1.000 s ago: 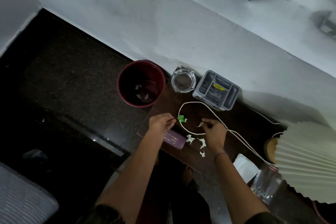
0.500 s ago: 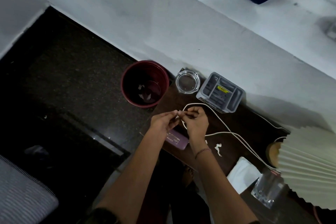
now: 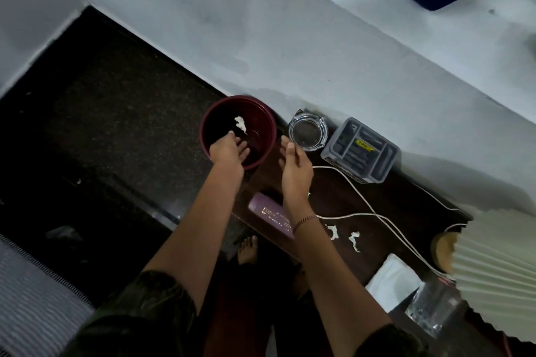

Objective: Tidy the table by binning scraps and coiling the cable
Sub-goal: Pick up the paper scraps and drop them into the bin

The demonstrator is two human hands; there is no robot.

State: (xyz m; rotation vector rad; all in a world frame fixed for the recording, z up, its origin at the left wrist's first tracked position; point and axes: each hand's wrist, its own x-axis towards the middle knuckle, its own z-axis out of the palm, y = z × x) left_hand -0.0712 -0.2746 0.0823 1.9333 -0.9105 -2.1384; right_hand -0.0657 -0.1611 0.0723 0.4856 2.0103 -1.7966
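So the maroon bin sits on the floor right against the end of the bench, which makes sense, you can just sweep stuff off the edge into it. The left hand is over the bin's mouth with fingers spread loose, holding nothing, and a white paper scrap shows just past its fingertips inside the rim; can't tell if it's falling or already settled. The right hand hovers next to the bin over the bench end, palm open and relaxed, nothing visible in it either.

A purple box lies by the near edge, partly under the right wrist. Behind are a glass ashtray and a grey organiser tray against the wall.

The white cable is loose, looping across the bench toward the pleated lamp shade, not coiled at all. Two more scraps lie just beside it, so I'd guess those go next, cable last.
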